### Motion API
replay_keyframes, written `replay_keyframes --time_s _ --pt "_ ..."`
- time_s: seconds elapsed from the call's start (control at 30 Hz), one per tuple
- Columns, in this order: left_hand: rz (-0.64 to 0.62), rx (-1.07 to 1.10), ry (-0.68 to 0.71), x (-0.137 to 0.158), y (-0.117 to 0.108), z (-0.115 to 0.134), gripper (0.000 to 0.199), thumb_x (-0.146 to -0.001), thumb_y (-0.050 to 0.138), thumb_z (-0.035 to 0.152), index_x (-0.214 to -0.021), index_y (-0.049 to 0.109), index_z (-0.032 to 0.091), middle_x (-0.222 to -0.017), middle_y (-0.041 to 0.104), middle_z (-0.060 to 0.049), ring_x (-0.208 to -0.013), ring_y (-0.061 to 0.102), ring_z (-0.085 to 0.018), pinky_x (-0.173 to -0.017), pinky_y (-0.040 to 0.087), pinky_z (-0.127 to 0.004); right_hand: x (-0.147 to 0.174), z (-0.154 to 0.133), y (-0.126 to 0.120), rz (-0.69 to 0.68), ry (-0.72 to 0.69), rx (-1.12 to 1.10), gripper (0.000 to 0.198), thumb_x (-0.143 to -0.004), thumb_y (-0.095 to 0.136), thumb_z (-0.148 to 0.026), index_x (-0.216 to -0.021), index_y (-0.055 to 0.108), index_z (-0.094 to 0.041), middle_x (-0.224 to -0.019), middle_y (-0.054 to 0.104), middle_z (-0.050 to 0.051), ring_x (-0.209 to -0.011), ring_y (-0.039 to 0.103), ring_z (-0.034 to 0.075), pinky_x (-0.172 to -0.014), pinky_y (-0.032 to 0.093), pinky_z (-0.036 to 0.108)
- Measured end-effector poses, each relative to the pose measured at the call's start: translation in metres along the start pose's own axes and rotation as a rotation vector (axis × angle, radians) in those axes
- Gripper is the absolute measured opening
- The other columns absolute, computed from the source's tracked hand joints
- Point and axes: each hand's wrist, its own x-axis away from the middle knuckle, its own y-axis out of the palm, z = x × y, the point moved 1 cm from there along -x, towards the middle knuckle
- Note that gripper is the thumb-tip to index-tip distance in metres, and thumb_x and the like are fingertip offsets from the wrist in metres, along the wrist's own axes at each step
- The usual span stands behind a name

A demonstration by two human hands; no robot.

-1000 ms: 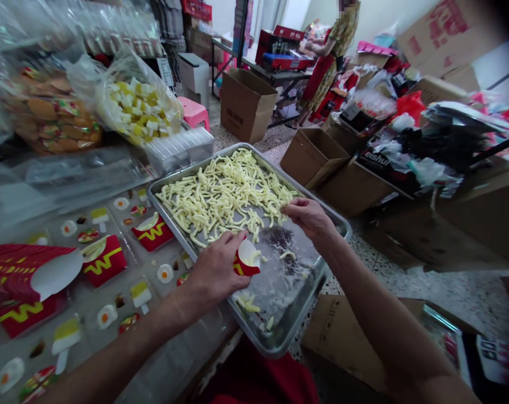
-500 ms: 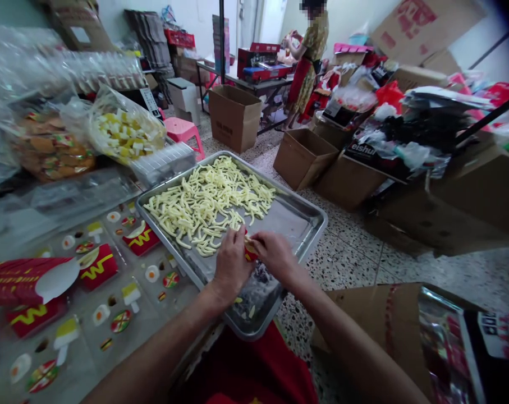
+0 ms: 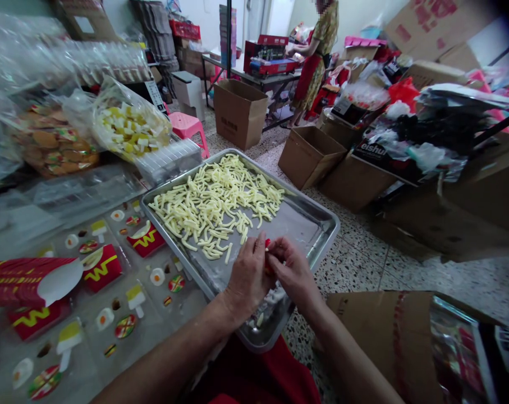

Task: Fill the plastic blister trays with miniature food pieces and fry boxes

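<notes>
Over the near part of a metal tray [image 3: 321, 227], my left hand [image 3: 251, 275] and my right hand [image 3: 294, 269] meet with fingers closed on a small red carton [image 3: 268, 245]. Fingers cover most of it. Pale yellow toy fries [image 3: 212, 207] lie heaped across the tray's far left half. Left of the tray, red fries cartons with a yellow zigzag [image 3: 102, 268] stand on clear plastic packs [image 3: 153, 303]. These packs hold small toy eggs, popsicles and round pieces. A nested stack of red cartons [image 3: 27, 280] lies at the left edge.
Bags of toy burgers [image 3: 47, 140] and yellow-white pieces [image 3: 132, 132] stand at the back left. A pink stool [image 3: 189, 124] and cardboard boxes [image 3: 239, 115] stand on the speckled floor. Another open box [image 3: 376, 336] is at my right. A person [image 3: 317, 56] works at a far table.
Both hands have shifted slightly right in view with the red carton between them, and my right fingers are curled closer around it. The far person's arm has lowered towards the red machine.
</notes>
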Motion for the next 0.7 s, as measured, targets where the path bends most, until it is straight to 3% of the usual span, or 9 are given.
replay_keyframes --time_s 0.1,0.2,0.27,0.33,0.4,0.47,0.57,0.7 --pt "0.007 0.073 -0.031 -0.003 -0.019 -0.014 0.077 -0.067 0.07 0.012 -0.14 0.046 0.014 -0.123 0.06 -0.014 -0.114 0.06 -0.029 -0.102 0.051 -0.044 -0.009 -0.012 0.005 -0.07 -0.015 -0.114 0.024 -0.078 0.075 -0.028 -0.088 0.053 -0.023 -0.083 0.069 -0.001 -0.072 0.064 0.015 -0.066 0.052 0.026" --pt "0.057 0.096 -0.105 -0.008 -0.044 -0.033 0.077 -0.064 0.077 0.017 -0.136 0.05 0.014 -0.127 0.062 -0.014 -0.119 0.06 -0.03 -0.106 0.049 -0.045 -0.043 -0.016 0.006 -0.086 -0.063 0.012 0.023 -0.079 0.077 -0.033 -0.092 0.062 -0.021 -0.085 0.071 0.003 -0.072 0.065 0.017 -0.063 0.051 0.026" --pt "0.102 0.101 -0.156 -0.009 -0.061 -0.045 0.079 -0.063 0.079 0.02 -0.137 0.052 0.015 -0.13 0.062 -0.013 -0.12 0.06 -0.031 -0.107 0.048 -0.045 -0.079 -0.015 0.01 -0.102 -0.058 0.265 0.019 -0.085 0.07 -0.035 -0.094 0.068 -0.018 -0.075 0.069 0.003 -0.065 0.064 0.017 -0.057 0.047 0.026" --pt "0.143 0.103 -0.188 -0.007 -0.077 -0.057 0.079 -0.064 0.079 0.022 -0.138 0.052 0.016 -0.132 0.062 -0.013 -0.121 0.061 -0.03 -0.108 0.048 -0.044 -0.116 -0.014 0.018 -0.104 -0.046 0.68 0.02 -0.087 0.069 -0.035 -0.081 0.072 -0.016 -0.067 0.067 0.004 -0.063 0.062 0.017 -0.057 0.042 0.027" --pt "0.174 0.1 -0.212 -0.002 -0.09 -0.066 0.079 -0.067 0.08 0.025 -0.14 0.051 0.015 -0.134 0.062 -0.013 -0.122 0.06 -0.029 -0.109 0.047 -0.043 -0.146 -0.014 0.029 -0.173 -0.005 1.078 0.029 -0.083 0.076 -0.04 -0.069 0.072 -0.015 -0.066 0.067 0.007 -0.067 0.063 0.019 -0.058 0.04 0.027" --pt "0.192 0.097 -0.24 0.004 -0.101 -0.074 0.08 -0.068 0.081 0.028 -0.14 0.051 0.014 -0.135 0.062 -0.013 -0.123 0.06 -0.028 -0.109 0.047 -0.043 -0.164 -0.015 0.041 -0.261 0.038 1.309 0.033 -0.077 0.081 -0.046 -0.069 0.074 -0.015 -0.069 0.07 0.01 -0.072 0.065 0.022 -0.058 0.039 0.027" --pt "0.201 0.093 -0.262 0.011 -0.112 -0.081 0.08 -0.067 0.082 0.028 -0.14 0.052 0.015 -0.136 0.062 -0.012 -0.123 0.061 -0.028 -0.109 0.048 -0.042 -0.172 -0.014 0.053 -0.312 0.062 1.365 0.031 -0.074 0.084 -0.045 -0.072 0.076 -0.015 -0.069 0.071 0.01 -0.072 0.065 0.021 -0.057 0.041 0.026" --pt "0.208 0.088 -0.252 0.015 -0.118 -0.085 0.079 -0.068 0.082 0.029 -0.14 0.052 0.018 -0.137 0.062 -0.011 -0.124 0.061 -0.028 -0.109 0.048 -0.043 -0.167 -0.006 0.055 -0.302 0.127 1.201 0.017 -0.07 0.082 -0.029 -0.064 0.074 -0.015 -0.059 0.067 0.006 -0.062 0.062 0.018 -0.056 0.041 0.025"
